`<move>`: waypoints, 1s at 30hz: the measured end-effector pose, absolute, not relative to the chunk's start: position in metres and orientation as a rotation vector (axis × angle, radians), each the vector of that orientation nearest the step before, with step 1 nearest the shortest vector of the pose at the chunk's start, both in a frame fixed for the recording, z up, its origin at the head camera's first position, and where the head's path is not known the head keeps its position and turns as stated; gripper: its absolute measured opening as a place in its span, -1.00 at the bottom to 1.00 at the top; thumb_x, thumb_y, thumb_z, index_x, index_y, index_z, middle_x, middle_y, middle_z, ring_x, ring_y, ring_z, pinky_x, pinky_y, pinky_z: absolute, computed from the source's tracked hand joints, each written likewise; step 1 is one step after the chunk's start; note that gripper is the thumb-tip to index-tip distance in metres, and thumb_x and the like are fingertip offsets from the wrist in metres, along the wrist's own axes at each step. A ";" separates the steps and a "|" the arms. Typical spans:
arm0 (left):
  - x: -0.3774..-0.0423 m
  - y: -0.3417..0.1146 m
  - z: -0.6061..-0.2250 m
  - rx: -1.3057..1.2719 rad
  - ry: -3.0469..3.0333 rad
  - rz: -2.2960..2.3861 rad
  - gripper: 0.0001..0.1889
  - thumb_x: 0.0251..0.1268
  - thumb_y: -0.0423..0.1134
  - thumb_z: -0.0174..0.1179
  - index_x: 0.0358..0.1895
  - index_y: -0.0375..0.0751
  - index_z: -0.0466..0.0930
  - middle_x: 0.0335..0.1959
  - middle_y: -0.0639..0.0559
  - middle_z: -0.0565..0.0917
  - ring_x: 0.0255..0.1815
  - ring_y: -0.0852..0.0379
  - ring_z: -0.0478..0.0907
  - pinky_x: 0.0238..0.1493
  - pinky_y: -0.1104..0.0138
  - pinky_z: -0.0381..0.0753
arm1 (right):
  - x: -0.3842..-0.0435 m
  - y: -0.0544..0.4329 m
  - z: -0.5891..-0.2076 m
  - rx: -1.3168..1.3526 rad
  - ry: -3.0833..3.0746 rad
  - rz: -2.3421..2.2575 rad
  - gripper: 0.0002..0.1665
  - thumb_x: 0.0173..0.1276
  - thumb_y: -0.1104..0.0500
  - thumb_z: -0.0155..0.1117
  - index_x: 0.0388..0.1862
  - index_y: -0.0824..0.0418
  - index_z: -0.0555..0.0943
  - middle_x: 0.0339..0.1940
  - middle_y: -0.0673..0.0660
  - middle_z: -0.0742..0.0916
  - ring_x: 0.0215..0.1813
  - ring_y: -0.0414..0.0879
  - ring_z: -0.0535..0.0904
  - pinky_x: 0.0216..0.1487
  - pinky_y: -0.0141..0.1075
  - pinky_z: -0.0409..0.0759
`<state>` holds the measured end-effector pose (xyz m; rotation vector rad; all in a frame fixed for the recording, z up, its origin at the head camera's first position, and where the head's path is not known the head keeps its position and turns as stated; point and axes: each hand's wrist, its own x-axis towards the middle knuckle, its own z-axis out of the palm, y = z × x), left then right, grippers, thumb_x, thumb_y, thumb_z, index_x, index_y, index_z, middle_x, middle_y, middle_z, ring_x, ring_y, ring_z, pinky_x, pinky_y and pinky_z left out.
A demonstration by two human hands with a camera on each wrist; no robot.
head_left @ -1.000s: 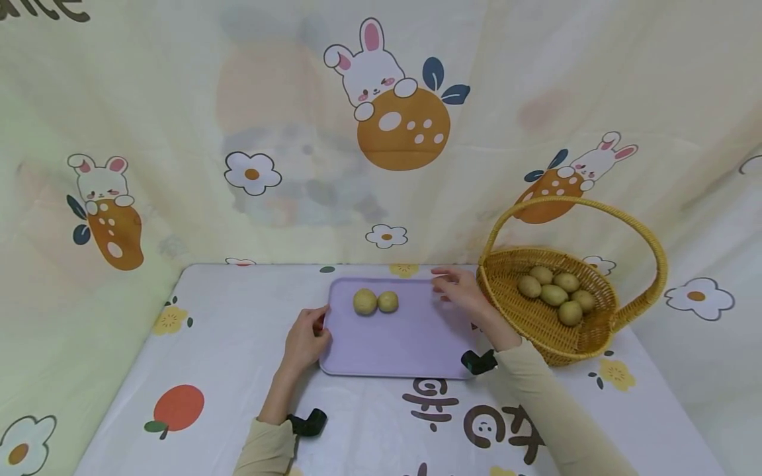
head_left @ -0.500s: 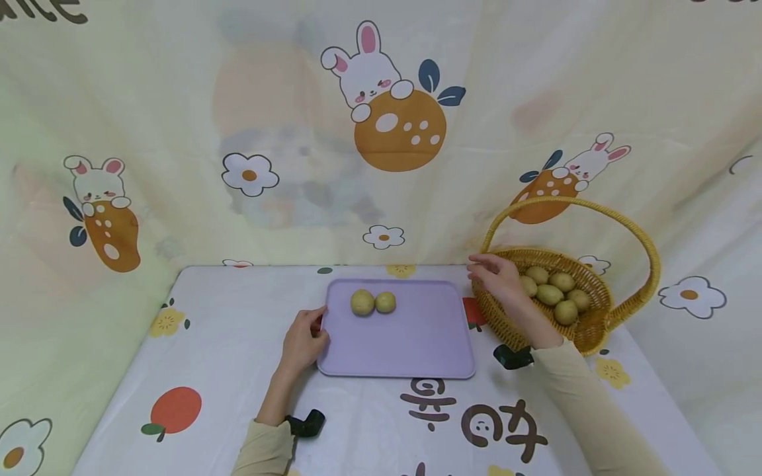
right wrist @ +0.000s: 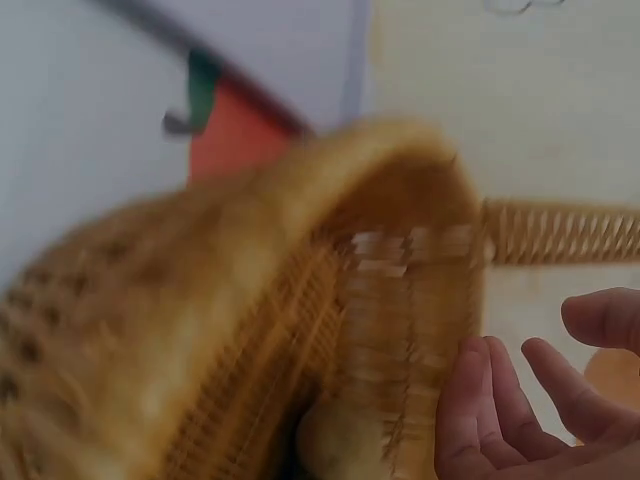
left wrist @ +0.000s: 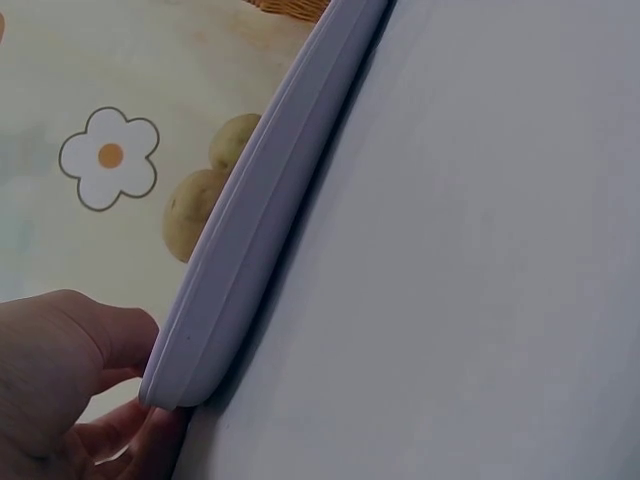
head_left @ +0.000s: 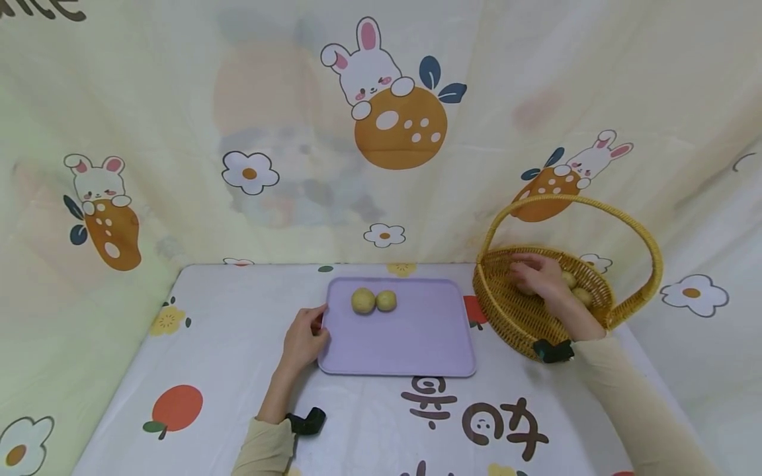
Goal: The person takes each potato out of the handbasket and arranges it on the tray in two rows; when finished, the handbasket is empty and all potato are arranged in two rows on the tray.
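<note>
A lilac tray (head_left: 411, 340) lies on the table, carrying two potatoes (head_left: 363, 301) side by side near its back left corner. My left hand (head_left: 305, 340) holds the tray's left edge; in the left wrist view the thumb is at the rim and the other fingers are beneath it. On the right, a wicker basket (head_left: 506, 317) contains several potatoes (head_left: 582, 297), partly covered by my right hand (head_left: 548, 284). That hand reaches in under the handle with fingers loosely bent. The right wrist view shows its fingers spread and holding nothing, with a potato (right wrist: 340, 440) below.
The basket's tall arched handle (head_left: 649, 244) rises over its opening. A printed curtain (head_left: 286, 99) hangs behind the table. The white tablecloth (head_left: 238, 350) has fruit and lettering prints on it.
My right hand has moved right, from above the tray's back right corner, past the basket's left rim and into the basket. My left hand, the tray and its two potatoes have stayed put.
</note>
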<state>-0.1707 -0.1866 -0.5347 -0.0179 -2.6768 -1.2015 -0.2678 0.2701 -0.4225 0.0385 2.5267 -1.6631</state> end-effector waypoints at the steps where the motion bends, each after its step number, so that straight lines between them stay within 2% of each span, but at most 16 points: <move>1: -0.171 -0.187 -0.535 -0.018 -2.677 -1.205 -0.44 0.04 -0.46 0.18 0.23 -0.36 0.55 -0.18 -0.17 0.55 -0.24 0.00 0.55 -0.14 0.14 0.53 | -0.269 0.274 -0.424 0.039 2.550 -1.635 -0.37 0.50 0.09 0.09 0.38 0.49 0.34 -0.33 -0.26 0.63 -0.31 -0.39 0.60 -0.25 -0.40 0.62; 3: -0.172 -0.187 -0.535 -0.013 -2.675 -1.218 -0.44 0.04 -0.46 0.19 0.24 -0.35 0.55 -0.19 -0.16 0.55 -0.24 0.00 0.55 -0.13 0.15 0.52 | -0.270 0.282 -0.426 0.041 2.585 -1.585 -0.38 0.51 0.09 0.06 0.37 0.48 0.35 -0.22 -0.14 0.63 -0.28 -0.35 0.60 -0.23 -0.36 0.61; 6: -0.174 -0.187 -0.534 -0.012 -2.666 -1.250 -0.44 0.03 -0.48 0.19 0.23 -0.35 0.55 -0.20 -0.16 0.56 -0.24 0.01 0.57 -0.13 0.17 0.54 | -0.272 0.292 -0.427 0.039 2.649 -1.509 -0.41 0.52 0.10 0.04 0.34 0.49 0.38 -0.03 0.19 0.63 -0.24 -0.31 0.59 -0.23 -0.35 0.60; 10: -0.176 -0.187 -0.534 -0.016 -2.652 -1.306 -0.45 0.03 -0.50 0.19 0.22 -0.35 0.56 -0.19 -0.17 0.57 -0.25 0.01 0.60 -0.13 0.20 0.58 | -0.275 0.302 -0.425 0.020 2.705 -1.435 -0.42 0.51 0.13 0.00 0.31 0.56 0.38 0.08 0.43 0.59 -0.29 -0.34 0.58 -0.28 -0.35 0.61; 14: -0.176 -0.187 -0.534 -0.012 -2.646 -1.331 -0.45 0.03 -0.50 0.20 0.22 -0.35 0.57 -0.19 -0.17 0.57 -0.25 0.02 0.61 -0.15 0.24 0.60 | -0.277 0.309 -0.426 0.008 2.678 -1.430 -0.38 0.50 0.13 0.01 0.33 0.58 0.35 -0.11 0.24 0.69 -0.35 -0.34 0.59 -0.30 -0.31 0.63; 17: -0.177 -0.188 -0.535 -0.009 -2.648 -1.334 -0.45 0.04 -0.50 0.21 0.22 -0.35 0.56 -0.19 -0.16 0.57 -0.26 0.04 0.60 -0.16 0.27 0.60 | -0.278 0.313 -0.427 0.026 2.622 -1.452 -0.36 0.50 0.13 0.03 0.36 0.59 0.31 -0.32 -0.08 0.68 -0.37 -0.33 0.59 -0.31 -0.30 0.63; 18: -0.177 -0.188 -0.535 -0.015 -2.646 -1.332 -0.45 0.04 -0.51 0.21 0.22 -0.35 0.56 -0.20 -0.17 0.57 -0.26 0.03 0.60 -0.16 0.26 0.61 | -0.279 0.314 -0.428 0.041 2.605 -1.460 -0.35 0.49 0.13 0.04 0.37 0.58 0.30 -0.35 -0.12 0.67 -0.39 -0.32 0.57 -0.31 -0.29 0.63; 19: -0.177 -0.188 -0.535 -0.016 -2.647 -1.333 -0.45 0.04 -0.51 0.21 0.22 -0.35 0.56 -0.20 -0.17 0.57 -0.26 0.03 0.60 -0.16 0.26 0.61 | -0.279 0.314 -0.429 0.048 2.602 -1.452 -0.34 0.49 0.12 0.04 0.37 0.58 0.29 -0.33 -0.10 0.67 -0.40 -0.31 0.56 -0.31 -0.28 0.63; 22: -0.177 -0.189 -0.535 -0.022 -2.649 -1.334 -0.46 0.05 -0.52 0.21 0.22 -0.35 0.56 -0.20 -0.17 0.57 -0.26 0.02 0.60 -0.15 0.24 0.61 | -0.281 0.316 -0.431 0.077 2.641 -1.380 -0.32 0.49 0.08 0.05 0.37 0.56 0.31 -0.12 0.19 0.68 -0.34 -0.26 0.55 -0.28 -0.30 0.62; 25: -0.177 -0.189 -0.535 -0.022 -2.645 -1.341 -0.45 0.04 -0.52 0.22 0.22 -0.35 0.56 -0.20 -0.17 0.57 -0.26 0.02 0.60 -0.15 0.24 0.60 | -0.282 0.317 -0.434 0.085 2.702 -1.254 -0.31 0.50 0.05 0.01 0.35 0.59 0.32 0.18 0.49 0.51 -0.11 -0.06 0.54 -0.19 -0.33 0.54; 28: -0.176 -0.190 -0.535 -0.022 -2.643 -1.343 -0.45 0.03 -0.51 0.22 0.22 -0.36 0.57 -0.20 -0.16 0.57 -0.27 0.03 0.60 -0.16 0.24 0.60 | -0.283 0.316 -0.436 0.076 2.727 -1.154 -0.33 0.51 0.07 -0.01 0.32 0.62 0.32 0.29 0.57 0.41 0.08 0.17 0.44 -0.14 -0.30 0.48; 30: -0.176 -0.190 -0.535 -0.019 -2.644 -1.347 -0.45 0.03 -0.51 0.23 0.22 -0.36 0.56 -0.20 -0.16 0.56 -0.27 0.04 0.59 -0.17 0.25 0.60 | -0.284 0.316 -0.437 0.048 2.733 -1.112 -0.38 0.51 0.13 -0.02 0.31 0.64 0.33 0.29 0.59 0.40 0.09 0.24 0.41 -0.16 -0.28 0.46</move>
